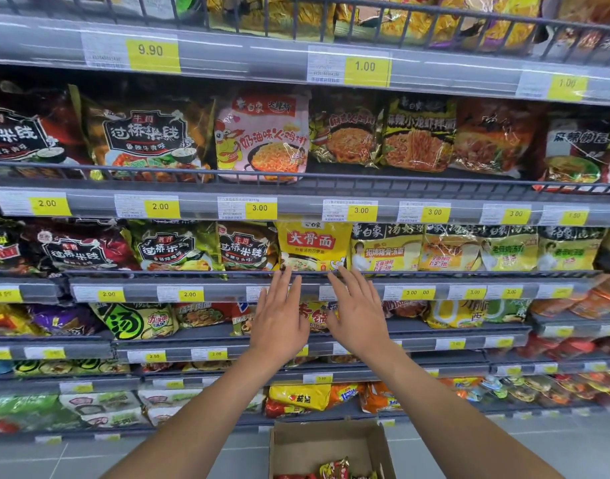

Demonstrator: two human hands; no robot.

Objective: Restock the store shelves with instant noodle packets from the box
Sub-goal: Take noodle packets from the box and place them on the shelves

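**Desk:** What fills the frame?

**Photog:** Store shelves [435, 188]: grey metal, tier on tier, packed w/ instant noodle pkts behind low wire rails. Yellow price tags [160, 206] run along every shelf edge.

**Desk:** And the box?

**Photog:** Cardboard box [327, 440], plain brown and open at the top. It sits on the grey floor [504, 451] at bottom centre, below and btw the two arms. A few red-and-yellow pkts [334, 470] lie inside, cut off by the frame edge.

**Desk:** Main subject?

**Photog:** Yellow noodle pkt [312, 245], upright on the third tier down in view, centre frame. The wrapper is bright yellow w/ a red band of big white characters, and a bowl is pictured near the bottom. It stands btw a dark pkt [248, 247] on its left and a yellow-and-white pkt [383, 250] on its right, close against both. A wire rail [192, 273] crosses its base.

**Desk:** Hands?

**Photog:** Both bare arms reach up from the bottom of the frame. Left hand [279, 319] and right hand [357, 316] are side by side w/ a gap between, backs to the camera. Fingers are straight and spread, w/ nothing held in either. The fingertips reach the rail at the pkt's lower corners. Can't tell if they touch the wrapper.
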